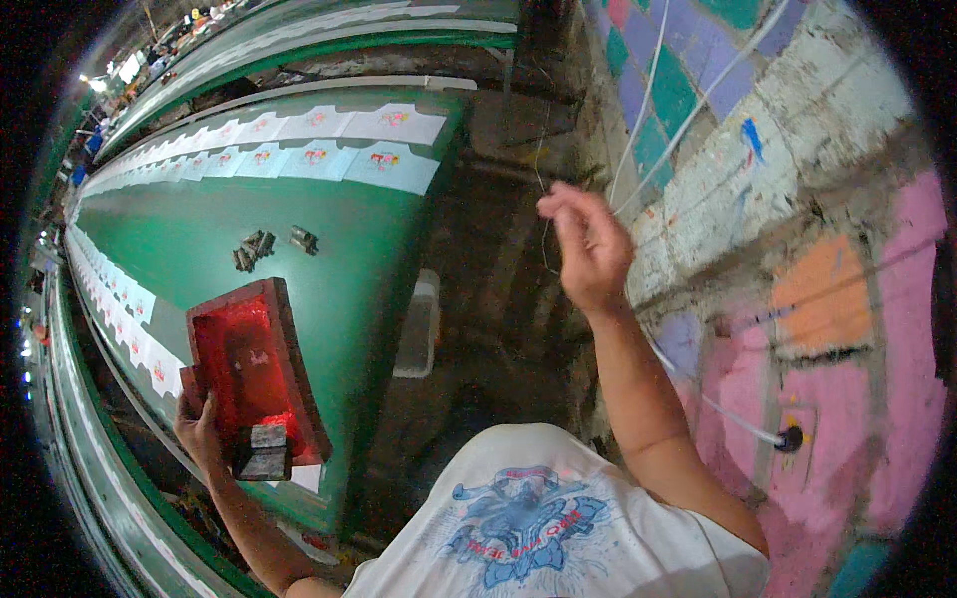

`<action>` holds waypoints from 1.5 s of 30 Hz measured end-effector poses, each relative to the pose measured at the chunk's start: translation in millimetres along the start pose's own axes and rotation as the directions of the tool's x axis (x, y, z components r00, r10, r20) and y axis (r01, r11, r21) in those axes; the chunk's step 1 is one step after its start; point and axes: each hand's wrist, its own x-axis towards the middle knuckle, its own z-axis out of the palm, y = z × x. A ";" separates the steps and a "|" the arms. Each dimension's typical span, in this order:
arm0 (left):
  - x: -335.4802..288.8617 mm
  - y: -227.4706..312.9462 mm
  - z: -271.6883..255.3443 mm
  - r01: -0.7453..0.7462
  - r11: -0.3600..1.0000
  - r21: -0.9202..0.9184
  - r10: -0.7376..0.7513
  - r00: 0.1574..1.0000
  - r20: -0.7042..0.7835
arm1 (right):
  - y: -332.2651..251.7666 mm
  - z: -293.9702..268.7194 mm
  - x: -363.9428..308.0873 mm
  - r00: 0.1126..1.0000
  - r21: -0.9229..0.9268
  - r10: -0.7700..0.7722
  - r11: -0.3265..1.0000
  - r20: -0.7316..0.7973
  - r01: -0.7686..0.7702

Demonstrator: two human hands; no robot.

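Observation:
My left hand grips the left edge of a screen-printing frame, tilted over the near end of the green table. Wet red ink coats the inside of the frame. A dark squeegee-like block rests at its lower end. On the other side, my right hand is raised over the gap between table and wall. Its fingertips are pinched together at a thin hanging cord, which shows above and below them.
Rows of white and pale-blue printed cloth pieces line the long green table. Small dark metal pieces lie mid-table. A pale plastic bin is beside it. White cables cross the painted wall to a socket.

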 end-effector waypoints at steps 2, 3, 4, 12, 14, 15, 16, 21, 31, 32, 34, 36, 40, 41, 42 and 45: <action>8.0 13.2 31.8 -0.010 1.000 -0.019 0.009 0.999 -0.051 | 19.8 5.4 41.2 0.989 0.211 0.059 0.977 -0.135 -0.030; 12.8 18.2 48.1 -0.027 0.999 -0.037 0.024 0.997 -0.077 | 30.7 6.1 62.0 0.982 0.229 0.067 0.973 -0.176 -0.025; 19.7 22.0 63.3 0.001 0.999 -0.051 -0.006 0.995 -0.098 | 43.5 11.6 83.9 0.982 0.241 0.054 0.971 -0.180 -0.009; 95.8 13.8 179.9 0.054 0.988 -0.143 -0.094 0.953 -0.287 | 164.6 87.9 240.9 0.999 0.333 0.036 0.942 0.030 -0.044; 121.5 22.4 200.3 0.089 0.988 -0.123 -0.123 0.944 -0.307 | 189.5 102.4 273.1 0.997 0.341 0.007 0.940 0.075 -0.032; 131.6 27.5 208.0 0.076 0.994 -0.073 -0.095 0.951 -0.295 | 204.6 107.6 285.5 0.995 0.315 -0.007 0.949 0.101 -0.025; 137.9 32.3 214.4 0.107 0.994 -0.031 -0.112 0.951 -0.288 | 218.9 112.2 294.1 0.993 0.281 -0.008 0.959 0.117 -0.025; 152.0 55.0 238.8 0.178 0.983 -0.034 -0.179 0.930 -0.321 | 256.7 169.0 297.1 0.935 0.162 0.023 0.983 0.355 -0.085; 143.1 108.9 349.1 0.205 0.955 -0.213 -0.288 0.811 -0.509 | 277.4 264.0 244.1 0.099 0.303 -0.288 0.857 0.952 -0.417; 146.2 115.7 367.3 0.210 0.958 -0.193 -0.283 0.790 -0.544 | 288.4 266.3 251.5 0.047 0.314 -0.331 0.831 0.943 -0.458; 148.8 134.2 402.8 0.161 0.957 -0.243 -0.277 0.766 -0.580 | 314.0 269.2 274.4 -0.061 0.291 -0.375 0.802 0.925 -0.521; 150.3 154.8 445.7 0.239 0.954 -0.180 -0.298 0.705 -0.643 | 343.8 265.3 303.6 -0.184 0.226 -0.405 0.772 0.896 -0.594; 171.7 199.2 532.4 0.316 0.924 -0.214 -0.372 0.622 -0.688 | 399.1 248.9 373.1 -0.288 0.178 -0.418 0.780 0.862 -0.600; 179.5 208.6 554.7 0.325 0.915 -0.238 -0.394 0.601 -0.695 | 409.6 245.0 389.4 -0.280 0.177 -0.429 0.762 0.859 -0.624; 186.0 218.7 574.7 0.344 0.912 -0.222 -0.392 0.576 -0.717 | 418.5 242.9 404.3 -0.271 0.180 -0.440 0.746 0.856 -0.642; 201.8 244.6 621.6 0.381 0.894 -0.236 -0.417 0.514 -0.749 | 437.0 240.0 433.9 -0.253 0.148 -0.402 0.737 0.880 -0.659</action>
